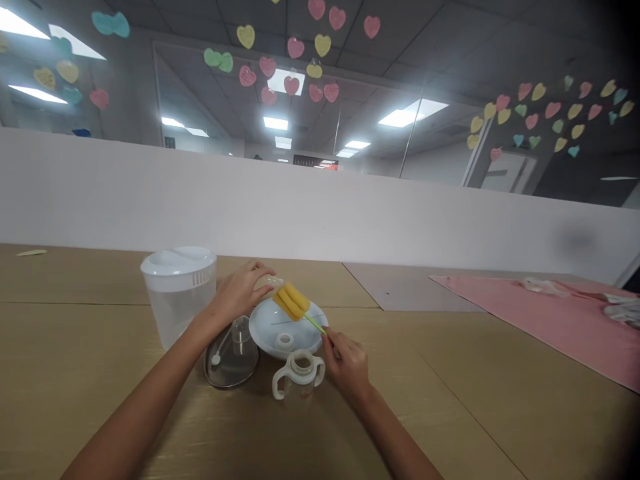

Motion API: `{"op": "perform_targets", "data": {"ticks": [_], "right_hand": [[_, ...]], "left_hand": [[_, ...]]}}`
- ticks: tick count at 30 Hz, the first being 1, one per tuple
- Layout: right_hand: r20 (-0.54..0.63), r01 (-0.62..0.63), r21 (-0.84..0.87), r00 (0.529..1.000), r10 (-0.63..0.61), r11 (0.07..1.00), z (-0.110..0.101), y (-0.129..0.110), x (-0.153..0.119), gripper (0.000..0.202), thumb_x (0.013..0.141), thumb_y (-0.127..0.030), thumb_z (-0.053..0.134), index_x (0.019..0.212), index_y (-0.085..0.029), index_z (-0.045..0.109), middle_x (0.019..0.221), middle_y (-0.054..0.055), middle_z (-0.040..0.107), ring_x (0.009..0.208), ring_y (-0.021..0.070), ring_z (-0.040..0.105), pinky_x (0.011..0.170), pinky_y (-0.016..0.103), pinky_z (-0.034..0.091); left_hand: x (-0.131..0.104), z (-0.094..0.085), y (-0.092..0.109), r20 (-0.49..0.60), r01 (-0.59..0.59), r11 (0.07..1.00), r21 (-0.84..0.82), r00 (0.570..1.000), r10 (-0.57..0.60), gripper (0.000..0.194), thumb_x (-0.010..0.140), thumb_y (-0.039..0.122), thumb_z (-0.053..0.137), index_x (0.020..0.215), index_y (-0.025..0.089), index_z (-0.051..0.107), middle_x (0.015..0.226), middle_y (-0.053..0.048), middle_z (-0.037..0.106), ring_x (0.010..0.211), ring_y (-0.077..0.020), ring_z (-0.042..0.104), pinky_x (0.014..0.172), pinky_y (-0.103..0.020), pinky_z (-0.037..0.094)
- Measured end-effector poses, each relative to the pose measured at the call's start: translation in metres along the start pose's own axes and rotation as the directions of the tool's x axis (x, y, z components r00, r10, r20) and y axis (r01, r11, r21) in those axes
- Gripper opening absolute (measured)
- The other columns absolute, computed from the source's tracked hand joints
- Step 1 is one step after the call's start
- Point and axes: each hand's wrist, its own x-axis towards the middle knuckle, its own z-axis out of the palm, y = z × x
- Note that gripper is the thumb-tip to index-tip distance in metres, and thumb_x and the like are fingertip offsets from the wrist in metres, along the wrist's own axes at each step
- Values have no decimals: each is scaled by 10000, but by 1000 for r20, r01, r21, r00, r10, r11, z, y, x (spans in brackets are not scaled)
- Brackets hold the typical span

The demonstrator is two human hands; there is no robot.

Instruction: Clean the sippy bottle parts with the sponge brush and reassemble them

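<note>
My right hand [346, 363] is closed on the green handle of a brush with a yellow sponge head [292, 301]. The sponge is over the far part of a white bowl [260, 328], touching or close beside a small clear piece [269, 283] pinched in my left hand [243, 288]. A white ring [285, 342] lies in the bowl. Just in front of it stands a clear bottle with two white handles [301, 375]. Left of the bowl, a dark round tray [231, 371] carries a clear cup [241, 335] and a thin tube with a white end [215, 359].
A tall clear container with a white lid [179, 263] stands behind my left forearm. At the right, a pink cloth [520, 313] bears crumpled plastic [545, 287]. A low white wall [300, 213] runs behind the brown tabletop [440, 400].
</note>
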Motion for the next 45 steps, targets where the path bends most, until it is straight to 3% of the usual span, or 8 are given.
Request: {"op": "perform_targets", "data": {"ticks": [9,16,19,24,34,37,40,45], "right_hand": [[23,11,4,1000,-12,1000,-2,-2,1,183,903,-176,496,974,-109,651,611,28,644,502,85,571,508,199,403],[7,21,-3,1000,-21,1000,-2,-2,0,178,899,-178,499,986,-125,646,616,31,649,528,98,585,541,207,431],[4,53,-20,999,-53,998,-3,-2,-1,170,892,-162,510,988,-121,644,614,32,644,533,106,583,548,221,432],[-6,72,-51,997,-72,996,-2,-3,-1,182,897,-159,500,996,-116,647,594,29,636,497,106,559,516,234,410],[-33,-81,13,996,81,997,-3,-2,3,179,899,-180,494,942,-136,662,703,53,700,548,106,616,540,207,447],[-45,-153,23,987,154,988,-3,-2,4,197,907,-207,483,930,-140,667,697,51,698,517,104,598,520,204,441],[-35,-159,20,987,159,987,-2,0,3,207,907,-213,479,927,-141,672,683,39,691,501,95,583,514,196,434],[-12,-117,6,993,117,993,-1,2,1,193,902,-200,490,916,-129,668,675,40,688,499,94,579,516,198,427]], "left_hand": [[-2,-5,17,-117,-76,942,-327,992,40,324,900,382,413,1130,184,527,1118,-76,575,987,-205,559,860,-341,448],[-4,-2,27,132,29,728,-685,987,86,310,910,432,393,1071,189,497,1148,-87,599,1040,-197,560,897,-334,451],[-5,-4,29,214,66,768,-637,972,94,325,894,457,410,1067,199,508,1209,-97,578,1081,-217,548,906,-351,450],[-5,-11,24,142,12,914,-406,989,50,338,848,470,469,1020,197,570,1118,-79,608,1064,-232,543,939,-361,413],[-12,-47,4,176,88,995,-52,981,-77,192,778,335,521,866,196,620,900,-37,675,842,-208,610,710,-287,435],[-16,-46,-5,414,141,990,28,900,-140,111,696,255,583,764,196,647,752,-9,676,709,-175,618,581,-234,407],[-17,-25,-5,645,160,972,171,728,-233,130,568,210,690,684,180,640,682,-7,678,646,-178,618,505,-212,373],[-11,14,7,737,156,936,315,581,-345,153,500,133,729,625,138,640,705,-81,710,649,-226,644,539,-248,439]]}}
